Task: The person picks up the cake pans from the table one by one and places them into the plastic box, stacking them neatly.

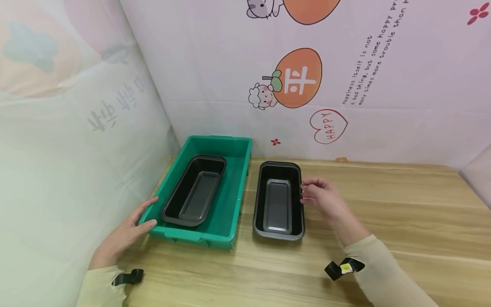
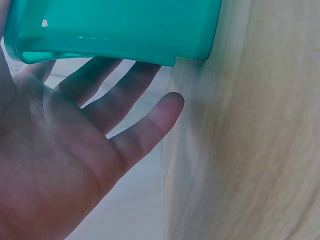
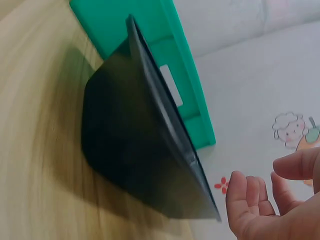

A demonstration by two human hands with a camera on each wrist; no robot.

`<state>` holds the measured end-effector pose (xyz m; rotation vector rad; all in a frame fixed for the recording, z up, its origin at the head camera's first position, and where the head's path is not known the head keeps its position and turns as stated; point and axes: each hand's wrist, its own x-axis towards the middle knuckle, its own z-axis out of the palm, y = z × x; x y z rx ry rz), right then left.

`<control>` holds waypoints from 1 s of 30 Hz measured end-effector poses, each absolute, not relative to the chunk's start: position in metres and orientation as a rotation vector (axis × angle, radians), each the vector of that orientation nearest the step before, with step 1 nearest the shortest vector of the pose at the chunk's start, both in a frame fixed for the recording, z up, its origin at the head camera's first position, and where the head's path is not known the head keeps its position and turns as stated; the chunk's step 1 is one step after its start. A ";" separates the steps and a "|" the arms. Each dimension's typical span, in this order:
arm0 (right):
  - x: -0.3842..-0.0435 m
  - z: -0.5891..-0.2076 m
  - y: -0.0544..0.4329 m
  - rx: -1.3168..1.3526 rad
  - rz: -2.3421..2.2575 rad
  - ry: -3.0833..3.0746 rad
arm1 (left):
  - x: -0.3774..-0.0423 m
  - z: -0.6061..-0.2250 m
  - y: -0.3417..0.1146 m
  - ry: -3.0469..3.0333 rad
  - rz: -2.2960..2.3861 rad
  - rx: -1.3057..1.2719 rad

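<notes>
At the front left corner of a green plastic tray [image 1: 239,200], my left hand [image 1: 122,236] lies with its fingers spread and fairly straight. Its thumb and index finger touch the rim; in the left wrist view, some fingertips [image 2: 170,107] pass outside the tray wall [image 2: 115,30]. A black loaf pan [image 1: 199,196] lies inside the tray, slightly slanted. Another black loaf pan [image 1: 278,207] stands upright on the table, right of the tray. Beside that pan's right rim is my right hand [image 1: 322,198], fingers loosely bent and holding nothing; the right wrist view shows a gap between hand and pan [image 3: 130,130].
The wooden table [image 1: 383,204] extends to the right of my right hand and along the front. A printed white cloth [image 1: 215,64] hangs behind the table, and another cloth wall [image 1: 76,162] stands close on the left. Black straps [image 1: 128,277] sit on both wrists.
</notes>
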<state>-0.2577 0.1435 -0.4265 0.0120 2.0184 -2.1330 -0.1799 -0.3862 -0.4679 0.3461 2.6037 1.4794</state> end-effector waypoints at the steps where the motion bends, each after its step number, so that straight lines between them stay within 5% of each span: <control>1: -0.258 -0.428 0.146 0.018 -2.130 2.023 | -0.180 -0.468 -0.386 2.604 1.480 0.348; 30: -0.262 -0.460 0.161 0.069 -2.018 2.065 | -0.180 -0.471 -0.389 2.597 1.473 0.292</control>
